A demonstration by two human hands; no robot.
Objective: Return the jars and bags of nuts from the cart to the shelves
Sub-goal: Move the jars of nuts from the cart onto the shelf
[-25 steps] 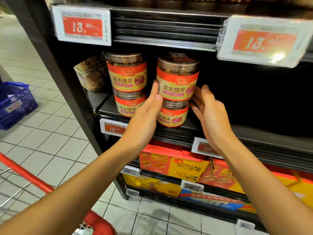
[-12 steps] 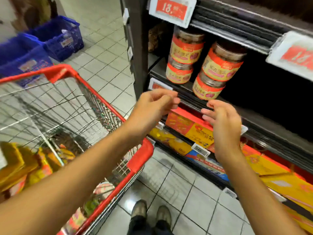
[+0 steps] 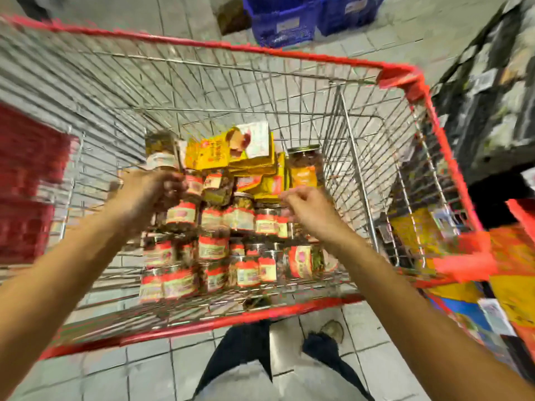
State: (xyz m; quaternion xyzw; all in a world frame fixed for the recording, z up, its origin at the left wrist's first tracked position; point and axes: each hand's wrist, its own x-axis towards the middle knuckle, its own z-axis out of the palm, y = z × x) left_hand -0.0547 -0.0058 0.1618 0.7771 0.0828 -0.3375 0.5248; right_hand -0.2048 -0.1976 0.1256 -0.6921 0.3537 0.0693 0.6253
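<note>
The view is motion-blurred. Below me is a red-rimmed wire cart [image 3: 231, 316] holding several red-labelled nut jars [image 3: 214, 247] in rows, with yellow bags [image 3: 231, 151] piled behind them. A taller jar [image 3: 307, 166] stands at the right of the bags and another jar [image 3: 160, 151] at their left. My left hand [image 3: 150, 195] hangs over the jars on the left, fingers loosely curled, holding nothing. My right hand [image 3: 307, 209] hovers above the middle row, fingers loosely curled and empty. The shelves [image 3: 492, 111] show dark and blurred at the right edge.
Two blue baskets [image 3: 283, 21] sit on the tiled floor beyond the cart. A red block [image 3: 26, 183] stands to the left of the cart. Orange and yellow boxes [image 3: 515, 285] fill the low shelf at the right. My feet are by the cart's near rim.
My view has swung from the shelf down into the cart. Both hands left the stacked jars on the shelf and now reach empty over the jars in the cart.
</note>
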